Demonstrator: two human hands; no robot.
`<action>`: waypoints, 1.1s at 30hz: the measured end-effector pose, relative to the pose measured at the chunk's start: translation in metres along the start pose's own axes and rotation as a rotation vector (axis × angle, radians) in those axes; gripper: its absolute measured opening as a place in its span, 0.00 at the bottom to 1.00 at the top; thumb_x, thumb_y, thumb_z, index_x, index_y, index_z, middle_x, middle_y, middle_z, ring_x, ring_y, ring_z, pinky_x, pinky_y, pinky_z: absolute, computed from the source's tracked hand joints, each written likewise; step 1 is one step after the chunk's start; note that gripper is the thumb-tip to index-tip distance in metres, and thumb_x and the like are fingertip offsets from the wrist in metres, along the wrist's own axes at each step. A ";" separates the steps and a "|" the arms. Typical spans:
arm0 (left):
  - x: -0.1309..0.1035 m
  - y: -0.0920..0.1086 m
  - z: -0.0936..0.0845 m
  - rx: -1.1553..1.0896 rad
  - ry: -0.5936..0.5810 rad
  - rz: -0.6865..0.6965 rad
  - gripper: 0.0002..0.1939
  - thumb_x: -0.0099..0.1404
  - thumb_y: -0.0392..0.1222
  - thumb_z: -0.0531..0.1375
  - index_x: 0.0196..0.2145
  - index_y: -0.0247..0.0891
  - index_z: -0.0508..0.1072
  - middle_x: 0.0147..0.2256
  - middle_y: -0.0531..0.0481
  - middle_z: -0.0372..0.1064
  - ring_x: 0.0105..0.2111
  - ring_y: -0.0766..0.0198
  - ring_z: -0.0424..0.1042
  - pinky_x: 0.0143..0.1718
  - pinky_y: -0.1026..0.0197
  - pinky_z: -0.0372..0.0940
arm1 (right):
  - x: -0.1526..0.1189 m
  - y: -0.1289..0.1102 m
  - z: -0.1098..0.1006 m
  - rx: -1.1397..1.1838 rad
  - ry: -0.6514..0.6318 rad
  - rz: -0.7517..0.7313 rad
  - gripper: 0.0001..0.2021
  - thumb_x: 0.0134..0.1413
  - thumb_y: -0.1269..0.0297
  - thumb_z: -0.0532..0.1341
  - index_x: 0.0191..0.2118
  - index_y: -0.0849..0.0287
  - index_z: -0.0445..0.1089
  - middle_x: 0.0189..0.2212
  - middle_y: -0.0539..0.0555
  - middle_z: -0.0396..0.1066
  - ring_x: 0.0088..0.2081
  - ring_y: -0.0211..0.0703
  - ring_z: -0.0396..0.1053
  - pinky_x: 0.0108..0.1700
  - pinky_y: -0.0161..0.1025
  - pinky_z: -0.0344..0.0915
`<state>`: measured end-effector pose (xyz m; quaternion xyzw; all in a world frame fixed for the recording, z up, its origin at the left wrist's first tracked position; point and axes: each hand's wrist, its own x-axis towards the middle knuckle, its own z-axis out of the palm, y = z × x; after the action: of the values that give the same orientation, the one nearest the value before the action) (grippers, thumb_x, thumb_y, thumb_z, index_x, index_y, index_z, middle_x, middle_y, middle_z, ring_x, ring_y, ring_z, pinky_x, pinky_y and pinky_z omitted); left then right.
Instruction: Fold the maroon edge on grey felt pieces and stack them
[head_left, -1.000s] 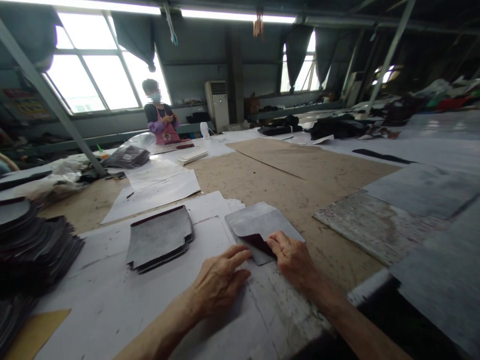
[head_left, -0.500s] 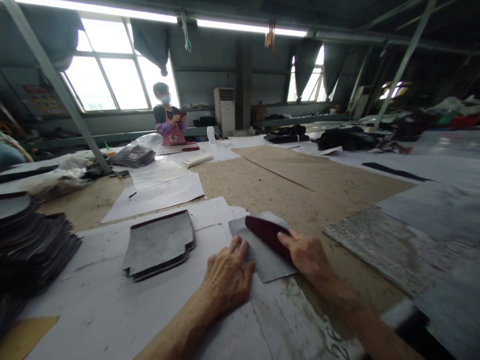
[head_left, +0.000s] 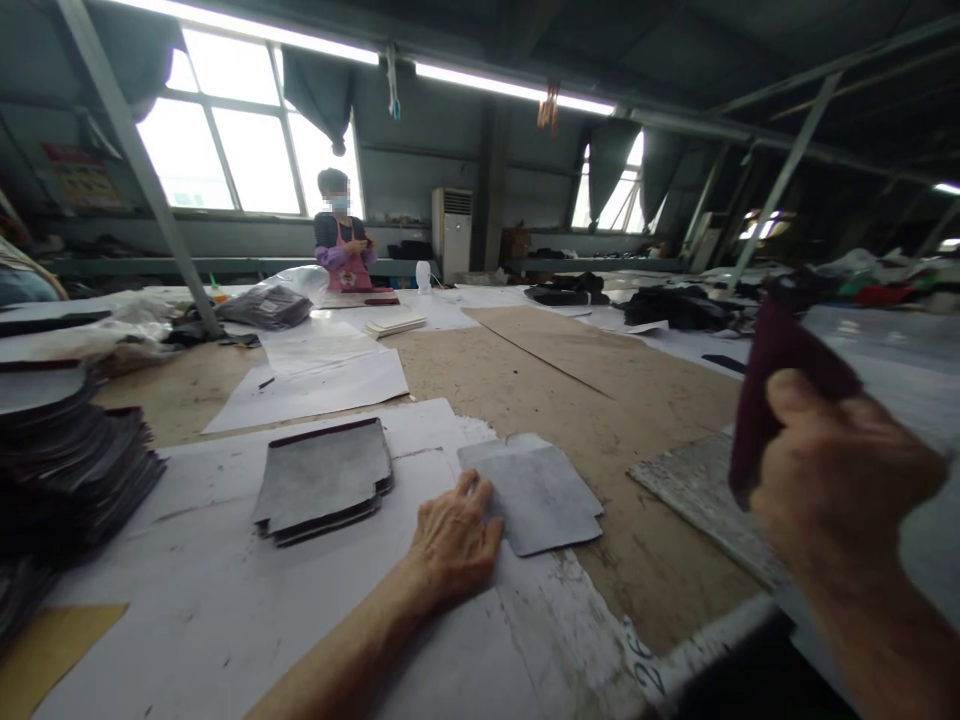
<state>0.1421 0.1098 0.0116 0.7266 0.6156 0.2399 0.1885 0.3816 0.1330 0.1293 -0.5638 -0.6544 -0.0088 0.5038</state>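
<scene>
Maroon piece up in the right hand, grey piece flat under the left fingertips

In the head view, the right hand (head_left: 840,470) is raised over the right part of the table (head_left: 517,360), thumb and fingers pinching a maroon piece (head_left: 787,370) (a little blurred) clear of the surface. The left hand (head_left: 454,535) rests palm down, fingers loosely extended and gripping nothing, their tips at the left edge of a grey piece (head_left: 544,495). That piece lies flat, back from the table's near edge, where white paper (head_left: 187,590) meets the brown surface. Left of the hand, on the paper, sits a low stack of notched grey pieces (head_left: 326,470); a taller dark pile (head_left: 82,470) stands further left. Towards the far edge, a person in a pink apron (head_left: 346,255) stands with both hands together
</scene>
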 end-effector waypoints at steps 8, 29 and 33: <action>-0.031 -0.056 -0.063 -0.423 -0.317 -0.282 0.40 0.64 0.61 0.31 0.45 0.27 0.68 0.36 0.39 0.70 0.30 0.60 0.72 0.27 0.61 0.66 | -0.160 -0.088 0.090 0.098 -0.200 -0.664 0.13 0.53 0.75 0.48 0.22 0.58 0.62 0.17 0.50 0.59 0.21 0.38 0.57 0.24 0.38 0.48; -0.099 -0.088 -0.094 -0.096 -0.042 -0.212 0.11 0.46 0.28 0.59 0.30 0.36 0.75 0.28 0.53 0.68 0.28 0.67 0.66 0.29 0.67 0.59 | -0.131 -0.098 0.152 0.120 -0.755 -0.680 0.10 0.44 0.72 0.65 0.36 0.62 0.71 0.34 0.55 0.71 0.39 0.46 0.65 0.40 0.40 0.64; -0.102 -0.089 -0.088 -0.077 0.042 -0.126 0.17 0.46 0.25 0.59 0.35 0.35 0.75 0.27 0.53 0.66 0.27 0.68 0.65 0.30 0.66 0.60 | -0.119 -0.086 0.172 0.142 -0.831 -0.811 0.11 0.43 0.72 0.66 0.37 0.61 0.72 0.33 0.54 0.71 0.37 0.43 0.64 0.40 0.38 0.63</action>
<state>0.0061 0.0225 0.0205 0.6733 0.6543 0.2664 0.2182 0.1890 0.1148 0.0128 -0.1894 -0.9596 0.0650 0.1977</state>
